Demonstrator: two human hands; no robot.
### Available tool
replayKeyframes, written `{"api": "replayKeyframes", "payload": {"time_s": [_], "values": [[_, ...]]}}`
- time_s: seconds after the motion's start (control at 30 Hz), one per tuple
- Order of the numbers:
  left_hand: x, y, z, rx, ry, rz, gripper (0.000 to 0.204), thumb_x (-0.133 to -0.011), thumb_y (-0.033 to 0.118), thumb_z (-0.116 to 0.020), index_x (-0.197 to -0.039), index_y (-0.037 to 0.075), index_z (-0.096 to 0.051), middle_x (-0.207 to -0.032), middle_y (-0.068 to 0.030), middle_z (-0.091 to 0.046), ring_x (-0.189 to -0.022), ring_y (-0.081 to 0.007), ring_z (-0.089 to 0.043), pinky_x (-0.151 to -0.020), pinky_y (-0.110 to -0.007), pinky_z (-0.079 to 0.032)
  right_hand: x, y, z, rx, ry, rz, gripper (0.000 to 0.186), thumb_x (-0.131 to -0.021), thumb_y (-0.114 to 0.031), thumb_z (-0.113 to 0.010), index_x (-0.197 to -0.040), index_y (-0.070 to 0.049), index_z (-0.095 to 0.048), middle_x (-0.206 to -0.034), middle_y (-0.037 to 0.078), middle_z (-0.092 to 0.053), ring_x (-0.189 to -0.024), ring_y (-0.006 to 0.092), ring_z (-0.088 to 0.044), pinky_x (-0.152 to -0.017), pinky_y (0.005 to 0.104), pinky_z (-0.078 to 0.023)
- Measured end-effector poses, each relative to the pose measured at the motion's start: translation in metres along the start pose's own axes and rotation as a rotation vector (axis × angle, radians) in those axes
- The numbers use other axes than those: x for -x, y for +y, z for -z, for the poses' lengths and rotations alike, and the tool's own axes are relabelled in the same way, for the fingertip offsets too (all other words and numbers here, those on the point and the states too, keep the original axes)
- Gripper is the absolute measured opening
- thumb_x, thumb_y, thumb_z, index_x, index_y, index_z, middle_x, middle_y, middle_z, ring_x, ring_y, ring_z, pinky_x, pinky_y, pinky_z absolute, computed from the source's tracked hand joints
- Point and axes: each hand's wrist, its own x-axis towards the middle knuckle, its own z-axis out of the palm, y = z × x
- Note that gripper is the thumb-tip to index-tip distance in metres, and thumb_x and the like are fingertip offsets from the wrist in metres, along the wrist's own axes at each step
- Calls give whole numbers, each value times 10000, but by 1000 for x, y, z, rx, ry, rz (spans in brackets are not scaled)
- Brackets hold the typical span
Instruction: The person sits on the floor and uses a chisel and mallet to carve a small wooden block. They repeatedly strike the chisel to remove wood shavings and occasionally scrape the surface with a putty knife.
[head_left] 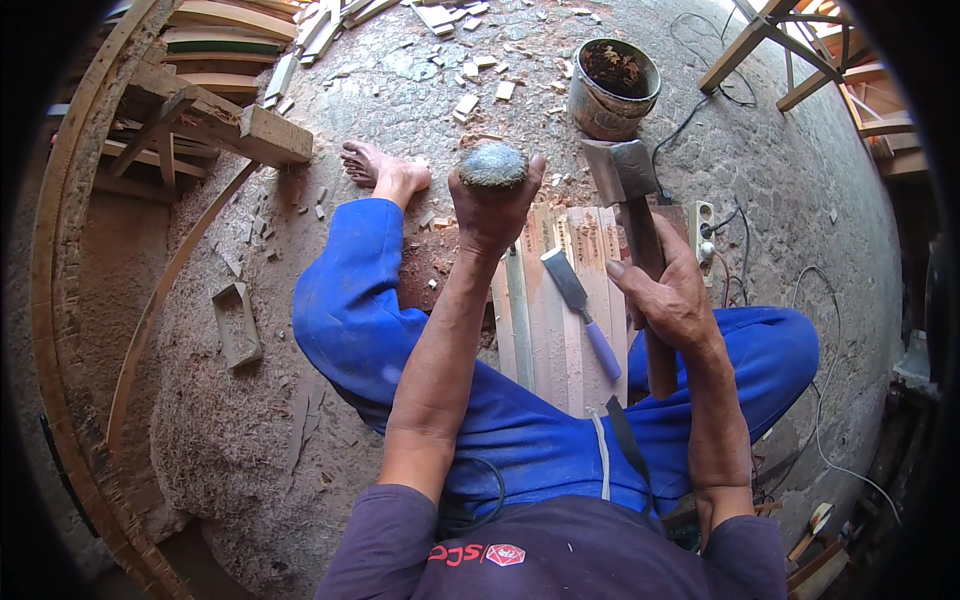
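My left hand (490, 215) is closed around an upright tool with a broad, round, worn grey top (493, 160); the rest of it is hidden below. My right hand (665, 290) grips the dark handle of a hammer (620, 172), its heavy steel head raised near the bucket. Between my hands, a wide chisel (585, 312) with a purple handle lies diagonally on several pale wooden strips (532, 330). These strips rest on a reddish-brown block (430, 270) between my legs.
A dirty bucket (613, 110) stands beyond the hammer. A power strip (703, 225) with cables is at right. Curved timber frames (130, 300) line the left, and wooden stands (760, 55) are upper right. A small box (237, 322) and scattered offcuts (466, 105) lie on the rough floor.
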Motion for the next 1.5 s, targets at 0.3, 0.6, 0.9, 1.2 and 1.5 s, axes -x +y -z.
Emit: {"api": "replayKeyframes", "payload": {"time_s": [0.3, 0.6, 0.9, 1.2, 1.5], "values": [[3, -11, 1, -263, 211, -290, 262, -883, 278, -790, -837, 64, -645, -758, -43, -648, -731, -257, -630, -803, -401, -457, 1, 0, 1, 21, 19, 57, 571, -916, -148, -738, -1416, -7, -503, -953, 11, -615, -719, 59, -565, -626, 234, -479], [1, 28, -11, -13, 177, -399, 255, -884, 186, -801, -732, 45, -652, -652, -7, -611, -600, -158, -581, -607, -340, -484, -5, 2, 0, 118, 23, 193, 570, -914, -141, -735, -1414, -11, -495, -915, -1, -589, -728, 68, -565, -645, 248, -489], [8, 11, -5, -6, 134, -309, 276, -807, 277, -833, -849, 71, -653, -737, -55, -669, -695, -290, -665, -722, -413, -514, -9, -28, -21, 194, -2, 342, 580, -942, -134, -730, -1451, -51, -464, -830, 11, -570, -725, 125, -598, -691, 318, -516], [4, 2, -3, 105, 177, -251, 213, -832, 212, -805, -819, 57, -660, -711, -52, -671, -658, -264, -671, -674, -385, -517, -18, -90, -14, 610, 107, 930, 583, -902, -99, -727, -1432, -60, -488, -1122, 220, -705, -976, 369, -727, -821, 428, -564], [-6, 8, -6, 132, 240, -408, 178, -826, 147, -788, -965, 70, -705, -899, -66, -724, -832, -242, -708, -735, -357, -549, -43, -71, -18, 1098, -135, 642, 546, -884, -42, -659, -1384, -93, -444, -896, 234, -682, -810, 436, -696, -692, 536, -539]]}}
